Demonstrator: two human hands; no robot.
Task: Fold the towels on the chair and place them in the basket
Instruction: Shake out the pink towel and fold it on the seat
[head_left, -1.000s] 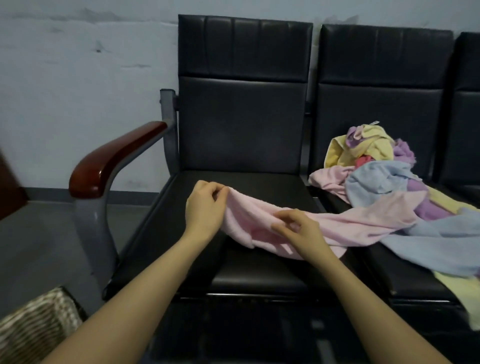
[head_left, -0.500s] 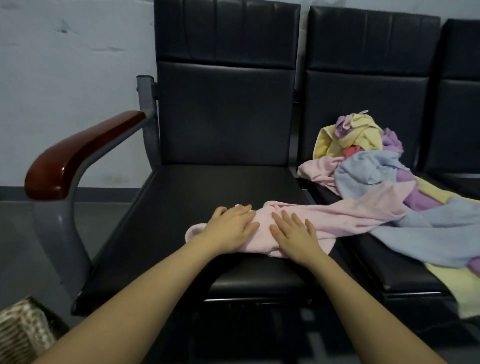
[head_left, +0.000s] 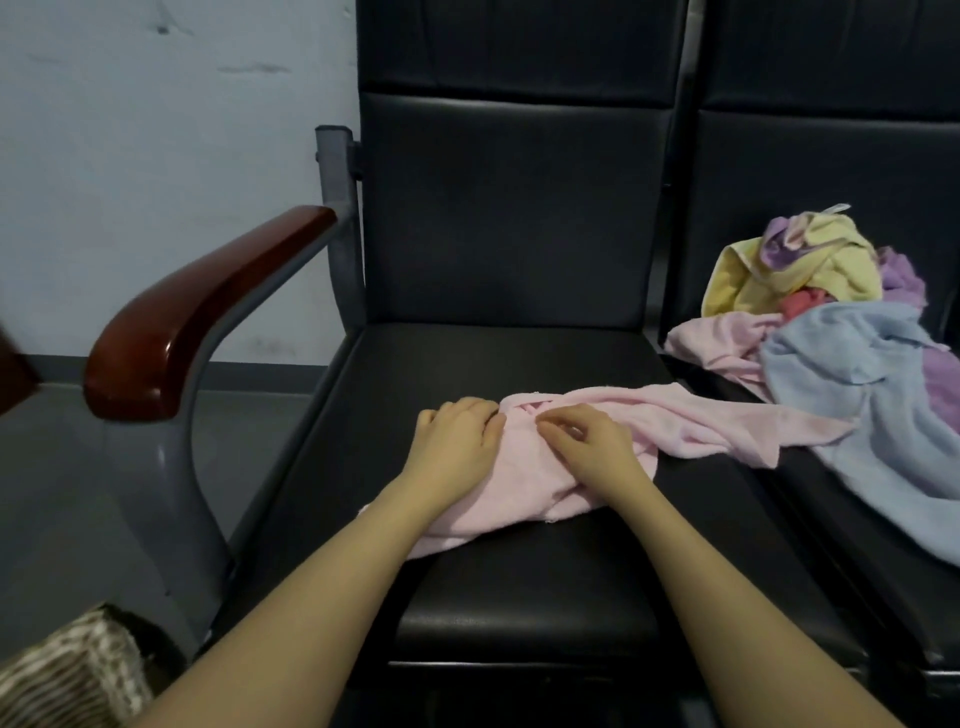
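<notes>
pink towel (head_left: 675, 423) lying soft, light, limp on seat | left hand (head_left: 457, 441) pressing it, fingers curled | right hand (head_left: 592, 441) fingers pinching fold | gripping corners looks best

A pink towel (head_left: 613, 441) lay crumpled on the seat of the black chair (head_left: 519, 571), its right end trailing toward the adjoining seat. On that adjoining seat sat a loose, unfolded pile of towels (head_left: 831, 322): yellow uppermost, purple beside and under it, a light blue one draped forward over the seat edge, another pink one at the left. A woven basket (head_left: 67, 670) stood on the floor at lower left, only partly in view.
</notes>
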